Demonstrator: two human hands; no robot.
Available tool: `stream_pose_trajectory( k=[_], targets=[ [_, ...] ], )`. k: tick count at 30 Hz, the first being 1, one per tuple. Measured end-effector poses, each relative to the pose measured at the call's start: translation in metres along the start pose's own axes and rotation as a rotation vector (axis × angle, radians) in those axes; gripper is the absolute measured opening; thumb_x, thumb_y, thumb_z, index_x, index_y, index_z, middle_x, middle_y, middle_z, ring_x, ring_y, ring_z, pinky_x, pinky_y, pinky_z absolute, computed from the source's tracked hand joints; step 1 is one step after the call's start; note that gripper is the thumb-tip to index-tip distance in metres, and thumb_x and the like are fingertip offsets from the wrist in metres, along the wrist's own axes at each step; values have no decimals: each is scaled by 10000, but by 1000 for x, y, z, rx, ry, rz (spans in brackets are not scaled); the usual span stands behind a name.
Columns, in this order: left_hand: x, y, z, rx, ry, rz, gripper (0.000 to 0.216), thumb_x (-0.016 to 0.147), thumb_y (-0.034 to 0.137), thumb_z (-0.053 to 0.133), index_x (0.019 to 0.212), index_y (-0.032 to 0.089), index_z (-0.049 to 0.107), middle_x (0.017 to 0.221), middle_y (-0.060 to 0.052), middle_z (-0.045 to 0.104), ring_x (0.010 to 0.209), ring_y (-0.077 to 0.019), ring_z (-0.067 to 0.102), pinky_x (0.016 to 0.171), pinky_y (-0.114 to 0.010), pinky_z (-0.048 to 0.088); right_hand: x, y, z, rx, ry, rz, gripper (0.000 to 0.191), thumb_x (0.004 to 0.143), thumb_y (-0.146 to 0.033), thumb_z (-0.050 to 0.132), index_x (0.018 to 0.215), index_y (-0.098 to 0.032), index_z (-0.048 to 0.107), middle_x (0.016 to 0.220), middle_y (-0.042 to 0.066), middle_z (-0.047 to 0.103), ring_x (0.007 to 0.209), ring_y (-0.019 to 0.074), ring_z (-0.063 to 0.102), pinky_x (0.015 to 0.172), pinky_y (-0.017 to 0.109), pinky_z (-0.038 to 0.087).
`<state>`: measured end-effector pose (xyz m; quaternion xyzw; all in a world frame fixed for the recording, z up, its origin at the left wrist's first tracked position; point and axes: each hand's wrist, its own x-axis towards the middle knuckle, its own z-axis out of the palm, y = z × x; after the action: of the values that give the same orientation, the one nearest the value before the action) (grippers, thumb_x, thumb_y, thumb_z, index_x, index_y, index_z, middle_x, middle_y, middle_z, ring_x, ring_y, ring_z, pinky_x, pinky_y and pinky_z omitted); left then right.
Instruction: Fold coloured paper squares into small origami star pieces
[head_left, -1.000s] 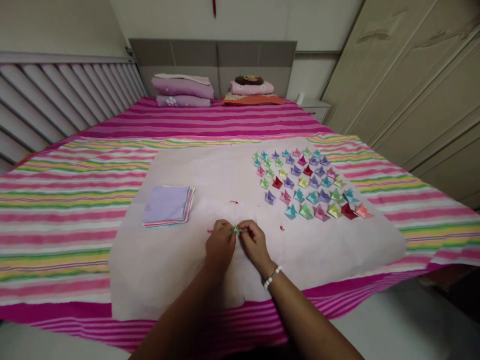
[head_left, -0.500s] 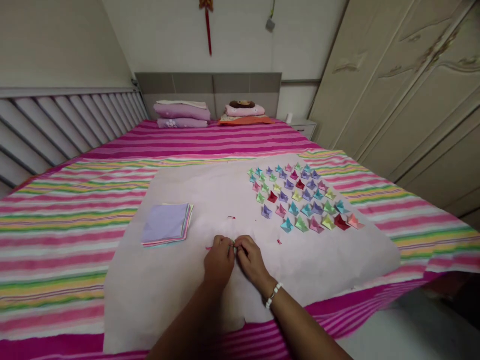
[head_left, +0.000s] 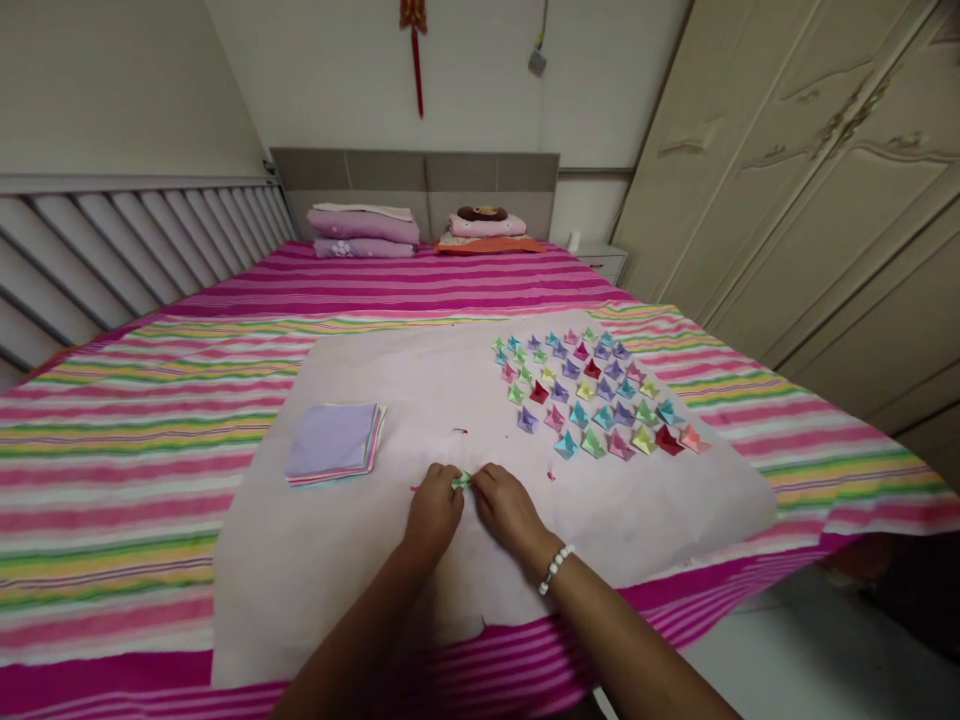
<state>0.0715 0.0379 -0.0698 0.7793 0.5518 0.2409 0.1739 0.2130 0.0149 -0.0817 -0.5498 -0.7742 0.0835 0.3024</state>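
A small piece of folded green paper (head_left: 462, 480) sits between my two hands, just above the large pale sheet (head_left: 315, 580). My left hand (head_left: 435, 510) pinches its left side with thumb and fingers. My right hand (head_left: 510, 508), with a white bead bracelet (head_left: 556, 569) on the wrist, grips its right end. The fingertips hide part of the paper's shape. To the right stand several rows of small folded paper boats (head_left: 586, 390) in many colours. A stack of square paper (head_left: 331, 441), lilac on top, lies to the left.
Small red scraps (head_left: 551, 475) lie on the sheet near my hands. Underneath is a bed with a striped cover (head_left: 112, 500). Folded bedding (head_left: 364, 230) rests at the headboard (head_left: 375, 170). A white rail (head_left: 150, 240) runs along the left, a wardrobe (head_left: 787, 200) along the right.
My hands have drawn slightly apart, so more of the green paper shows between them. The camera view has shifted a little.
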Motion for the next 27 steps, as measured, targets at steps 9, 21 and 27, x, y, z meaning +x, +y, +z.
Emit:
stream_pose_trajectory(
  k=[9, 21, 27],
  targets=[
    [2, -8, 5, -37, 54, 62, 320, 751, 8, 460, 965, 164, 639, 914, -58, 558, 843, -188, 590, 805, -335, 486, 3, -8, 3, -58, 4, -14, 203, 803, -13, 505, 790, -184, 614, 767, 50, 578, 710, 190, 506, 653, 290, 399],
    [5, 1, -3, -132, 7, 140, 233, 828, 80, 459, 841, 177, 671, 933, -61, 589, 853, -176, 605, 814, -323, 502, -3, -7, -3, 6, 51, 62, 209, 792, -5, 500, 759, -182, 606, 741, 40, 563, 698, 183, 509, 652, 283, 404],
    [4, 7, 2, -288, 68, 156, 320, 844, 186, 523, 1160, 187, 575, 1227, -99, 498, 744, -113, 613, 782, -305, 545, -8, 6, -24, 96, 182, 185, 210, 810, -31, 470, 737, -174, 605, 723, 44, 562, 696, 184, 536, 640, 287, 406]
  ],
)
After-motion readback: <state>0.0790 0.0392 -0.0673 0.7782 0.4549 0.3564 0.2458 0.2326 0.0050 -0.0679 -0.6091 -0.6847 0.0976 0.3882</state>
